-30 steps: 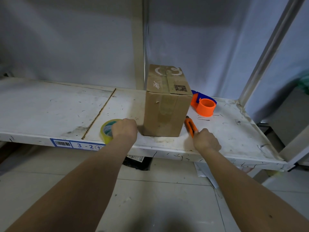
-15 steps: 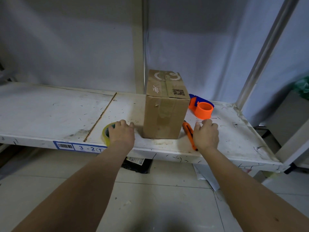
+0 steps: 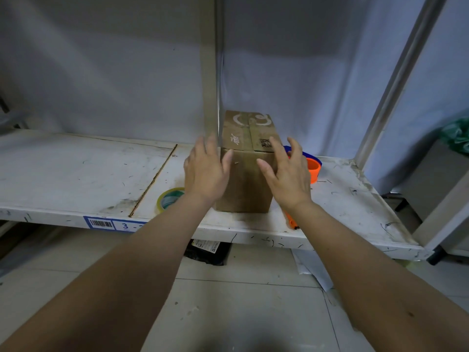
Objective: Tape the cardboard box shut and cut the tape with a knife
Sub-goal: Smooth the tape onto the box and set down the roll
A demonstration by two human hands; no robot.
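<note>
Brown cardboard box [image 3: 245, 171] sits upright near the front edge of the white shelf [image 3: 76, 171], right by the upright post, flaps down and what looks like a strip of tape already along the top seam. Both hands have come off the shelf since a second ago and are now up on either side of the box: left hand [image 3: 205, 171] open with fingers spread against the left face, right hand [image 3: 286, 174] open too, fingers splayed just off the right front corner, not gripping anything yet as far as I can tell.

So the roll of tape [image 3: 168, 199] got let go, it's lying flat on the shelf just left of the box, half hidden behind the left wrist. Same with the orange knife [image 3: 291, 221], left on the shelf at the front edge under the right wrist. The orange tape dispenser [image 3: 312, 170] sits behind the right hand, untouched.

My read: they're about to grab the box and turn or reposition it, so the taping and cutting part is on pause for now
</note>
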